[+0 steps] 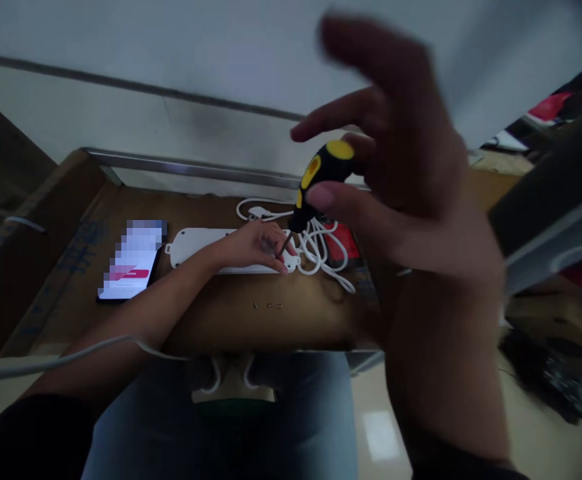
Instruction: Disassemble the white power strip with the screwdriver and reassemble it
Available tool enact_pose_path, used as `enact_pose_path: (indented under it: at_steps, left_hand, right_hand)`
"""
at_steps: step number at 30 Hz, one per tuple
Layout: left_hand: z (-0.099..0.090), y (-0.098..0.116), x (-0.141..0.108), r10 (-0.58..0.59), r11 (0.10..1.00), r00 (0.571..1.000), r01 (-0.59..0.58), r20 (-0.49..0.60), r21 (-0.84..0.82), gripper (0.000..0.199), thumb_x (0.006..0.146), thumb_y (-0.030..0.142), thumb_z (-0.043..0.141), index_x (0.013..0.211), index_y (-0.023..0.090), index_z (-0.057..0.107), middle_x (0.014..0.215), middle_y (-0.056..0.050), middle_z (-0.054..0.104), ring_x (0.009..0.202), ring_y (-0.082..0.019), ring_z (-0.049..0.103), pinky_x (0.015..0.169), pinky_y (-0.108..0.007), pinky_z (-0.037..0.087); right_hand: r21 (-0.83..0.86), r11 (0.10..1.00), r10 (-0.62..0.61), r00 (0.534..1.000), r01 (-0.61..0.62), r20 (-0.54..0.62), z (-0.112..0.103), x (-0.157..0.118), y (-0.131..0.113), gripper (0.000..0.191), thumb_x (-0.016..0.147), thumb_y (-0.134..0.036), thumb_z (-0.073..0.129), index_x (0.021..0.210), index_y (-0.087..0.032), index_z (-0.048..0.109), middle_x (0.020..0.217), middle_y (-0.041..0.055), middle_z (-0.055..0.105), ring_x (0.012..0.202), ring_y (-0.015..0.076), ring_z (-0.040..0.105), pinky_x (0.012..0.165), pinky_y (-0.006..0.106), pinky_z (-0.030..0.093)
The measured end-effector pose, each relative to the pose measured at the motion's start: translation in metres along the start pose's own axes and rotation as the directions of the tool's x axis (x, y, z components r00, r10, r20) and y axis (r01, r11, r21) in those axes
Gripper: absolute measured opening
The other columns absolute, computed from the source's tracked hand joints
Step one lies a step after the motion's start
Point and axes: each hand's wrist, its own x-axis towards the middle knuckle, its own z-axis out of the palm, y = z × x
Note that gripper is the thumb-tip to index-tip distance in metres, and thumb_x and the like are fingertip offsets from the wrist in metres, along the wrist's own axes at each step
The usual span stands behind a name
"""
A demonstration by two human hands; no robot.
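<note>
My right hand (401, 173) is raised close to the camera, blurred by motion, and pinches a screwdriver with a black and yellow handle (323, 177) between thumb and fingers. The thin metal shaft (285, 244) reaches down, its tip at my left hand. My left hand (255, 245) lies over one end of a white power strip (195, 243), fingers curled on its casing. A white cable (321, 250) lies coiled beside that end. Several tiny screws (268, 305) rest on the cardboard just in front of the strip.
The strip lies on a brown cardboard-covered surface (221, 320) with a metal bar (185, 167) along its far side. A phone (131, 260) with a lit screen lies to the left. A grey cable (61, 357) crosses my left forearm's side. My jeans show below.
</note>
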Motion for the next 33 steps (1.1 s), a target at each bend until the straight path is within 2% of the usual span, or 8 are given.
enact_pose_path:
  at_steps: [3, 7, 10, 13, 19, 28, 31, 33]
  left_hand:
    - [-0.001, -0.003, 0.002, 0.030, 0.999, 1.000, -0.030, 0.008, 0.031, 0.023, 0.077, 0.033, 0.090, 0.074, 0.017, 0.074, 0.109, -0.009, 0.080, 0.098, -0.020, 0.072, 0.096, -0.038, 0.053]
    - [-0.010, -0.002, -0.005, 0.082, 0.948, 0.995, -0.062, -0.051, 0.313, 0.034, 0.070, 0.049, 0.093, 0.082, 0.021, 0.079, 0.127, -0.010, 0.076, 0.124, -0.029, 0.065, 0.116, -0.048, 0.041]
    - [-0.021, 0.004, -0.030, -0.118, 0.761, 0.986, 0.164, -0.115, 0.628, 0.078, 0.060, 0.064, 0.095, 0.128, 0.033, 0.074, 0.155, -0.008, 0.059, 0.149, -0.039, 0.043, 0.127, -0.057, 0.021]
    - [-0.023, 0.008, -0.064, -0.328, 0.511, 0.916, 0.378, -0.232, 0.772, 0.123, 0.057, 0.073, 0.091, 0.162, 0.032, 0.044, 0.159, -0.016, 0.054, 0.146, -0.045, 0.045, 0.124, -0.060, 0.026]
    - [-0.005, 0.004, -0.087, -0.214, 0.359, 0.908, 0.415, -0.359, 0.836, 0.109, 0.076, 0.079, 0.074, 0.165, 0.027, 0.039, 0.154, -0.017, 0.056, 0.142, -0.041, 0.050, 0.122, -0.053, 0.031]
    - [-0.005, 0.007, -0.084, -0.221, 0.335, 0.908, 0.413, -0.356, 0.847, 0.108, 0.077, 0.080, 0.070, 0.165, 0.027, 0.039, 0.155, -0.017, 0.056, 0.142, -0.040, 0.050, 0.121, -0.053, 0.033]
    - [-0.005, 0.009, -0.086, -0.210, 0.337, 0.911, 0.409, -0.356, 0.848, 0.111, 0.077, 0.079, 0.071, 0.166, 0.022, 0.036, 0.162, -0.019, 0.049, 0.148, -0.040, 0.045, 0.125, -0.052, 0.027]
    - [-0.006, 0.009, -0.091, -0.199, 0.334, 0.902, 0.430, -0.383, 0.839, 0.116, 0.074, 0.078, 0.074, 0.166, 0.019, 0.036, 0.166, -0.021, 0.043, 0.152, -0.042, 0.038, 0.128, -0.055, 0.019]
  right_hand:
    - [-0.151, 0.986, -0.033, 0.962, 0.076, 0.270, -0.018, 0.018, -0.018, 0.027, 0.099, -0.043, 0.064, 0.119, -0.027, 0.072, 0.113, 0.0018, 0.073, 0.099, 0.0189, 0.067, 0.083, 0.033, 0.055]
    - [-0.236, 0.968, -0.012, 0.953, 0.087, 0.303, -0.022, 0.028, -0.015, 0.034, 0.096, -0.049, 0.068, 0.113, -0.020, 0.074, 0.098, 0.0040, 0.075, 0.084, 0.0166, 0.062, 0.076, 0.031, 0.047]
    - [-0.324, 0.943, -0.004, 0.976, 0.076, 0.218, -0.017, 0.027, -0.010, 0.033, 0.093, -0.049, 0.070, 0.106, -0.019, 0.074, 0.087, 0.0021, 0.072, 0.077, 0.0149, 0.058, 0.075, 0.030, 0.043]
    - [-0.452, 0.890, 0.028, 0.983, 0.058, 0.181, -0.012, 0.029, -0.013, 0.033, 0.090, -0.048, 0.072, 0.100, -0.017, 0.072, 0.083, 0.0021, 0.069, 0.074, 0.0141, 0.055, 0.074, 0.029, 0.039]
    - [-0.719, 0.688, 0.125, 0.959, 0.103, 0.256, -0.006, 0.039, -0.031, 0.030, 0.093, -0.046, 0.061, 0.100, -0.019, 0.071, 0.090, 0.0092, 0.071, 0.082, 0.0221, 0.060, 0.073, 0.033, 0.037]
    - [-0.884, 0.459, 0.313, 0.947, -0.088, 0.068, 0.000, 0.032, -0.052, 0.053, 0.101, -0.053, 0.047, 0.118, -0.010, 0.073, 0.113, 0.0268, 0.072, 0.109, 0.0390, 0.069, 0.087, 0.047, 0.052]
    - [-0.863, 0.504, 0.355, 0.903, 0.034, 0.243, -0.005, 0.031, -0.063, 0.056, 0.095, -0.057, 0.059, 0.128, -0.013, 0.069, 0.117, 0.0238, 0.073, 0.106, 0.0369, 0.070, 0.086, 0.045, 0.053]
    - [-0.806, 0.579, 0.379, 0.834, 0.125, 0.402, -0.010, 0.032, -0.067, 0.059, 0.087, -0.048, 0.072, 0.136, -0.016, 0.063, 0.116, 0.0172, 0.075, 0.097, 0.0307, 0.071, 0.080, 0.040, 0.053]
